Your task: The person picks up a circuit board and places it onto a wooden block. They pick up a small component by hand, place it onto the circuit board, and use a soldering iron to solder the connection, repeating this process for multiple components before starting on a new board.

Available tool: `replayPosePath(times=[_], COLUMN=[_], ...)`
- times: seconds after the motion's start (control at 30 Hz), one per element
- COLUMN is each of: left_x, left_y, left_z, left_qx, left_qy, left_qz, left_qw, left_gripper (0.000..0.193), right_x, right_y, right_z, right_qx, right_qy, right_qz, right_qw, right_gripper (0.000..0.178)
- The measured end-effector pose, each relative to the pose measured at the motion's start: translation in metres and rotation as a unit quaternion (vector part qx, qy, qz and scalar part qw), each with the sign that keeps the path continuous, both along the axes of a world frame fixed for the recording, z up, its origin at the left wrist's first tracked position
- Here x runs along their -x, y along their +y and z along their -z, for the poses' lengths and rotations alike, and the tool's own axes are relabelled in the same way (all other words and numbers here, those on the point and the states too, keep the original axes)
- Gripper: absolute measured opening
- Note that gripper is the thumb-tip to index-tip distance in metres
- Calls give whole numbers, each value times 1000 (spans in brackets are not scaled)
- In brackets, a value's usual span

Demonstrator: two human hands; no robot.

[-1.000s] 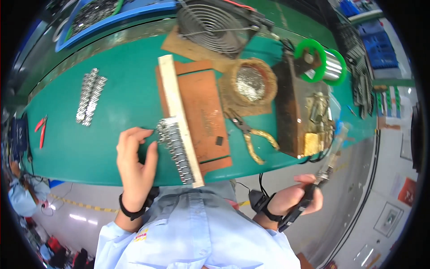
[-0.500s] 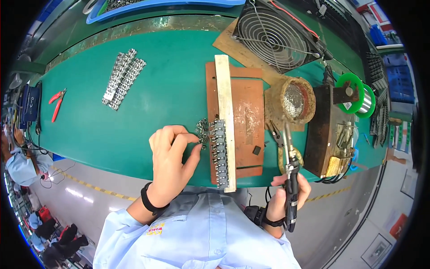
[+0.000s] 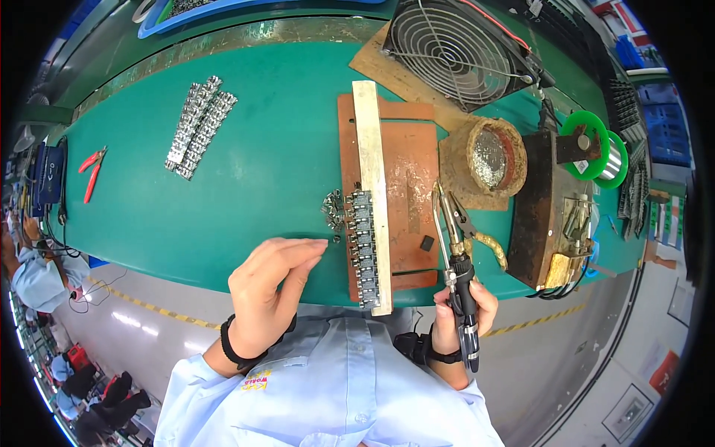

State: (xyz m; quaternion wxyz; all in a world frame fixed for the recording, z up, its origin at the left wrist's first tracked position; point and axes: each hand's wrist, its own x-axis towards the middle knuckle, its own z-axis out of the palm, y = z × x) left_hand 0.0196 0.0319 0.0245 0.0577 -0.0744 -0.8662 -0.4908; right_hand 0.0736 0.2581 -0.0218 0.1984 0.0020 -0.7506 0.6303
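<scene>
My left hand point(image 3: 269, 290) hovers just left of the fixture's lower half, thumb and fingertips pinched together; anything between them is too small to make out. Above those fingertips lies a loose pile of small metal parts point(image 3: 332, 214). Beside the pile, a row of black components with metal legs point(image 3: 363, 253) lines the left side of a pale bar point(image 3: 370, 149). That bar rests on a brown board point(image 3: 417, 164). My right hand point(image 3: 447, 331) is wrapped round a soldering iron point(image 3: 463, 294) with a thin feed tube, its tip pointing up near the board's right edge.
A round pot point(image 3: 515, 160) of shiny metal stands right of the board, with pliers point(image 3: 463, 222) below. Behind sits a fan point(image 3: 447, 56). Green solder reels point(image 3: 585, 175) top a brown box point(image 3: 535, 216). Component strips point(image 3: 201, 127) and red cutters point(image 3: 92, 175) lie left.
My left hand has drawn back from the pile, down and left. My right hand has shifted left with the soldering iron, whose tip now tilts toward the board.
</scene>
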Motion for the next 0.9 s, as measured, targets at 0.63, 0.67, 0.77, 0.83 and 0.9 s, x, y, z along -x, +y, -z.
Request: replayPosePath(times=[0.63, 0.67, 0.77, 0.83, 0.9], left_x=[-5, -4, -3, -4, -4], left_y=[9, 10, 11, 12, 14], left_z=[0, -2, -2, -2, -1], left_qx=[-378, -390, -408, -420, -415], left_qy=[-292, -307, -320, -313, -307], left_qz=[57, 50, 42, 43, 42], left_qw=[877, 867, 854, 851, 855], left_gripper=[9, 8, 7, 7, 8], right_x=[3, 2, 0, 0, 0], right_y=[13, 12, 7, 8, 8], right_z=[4, 4, 1, 2, 3], right_qx=[-60, -60, -16, -20, -26], right_qy=[36, 34, 5, 6, 10], right_qz=[-76, -75, -45, -46, -48], right_qw=[995, 995, 999, 999, 998], right_gripper=[50, 50, 50, 50, 50])
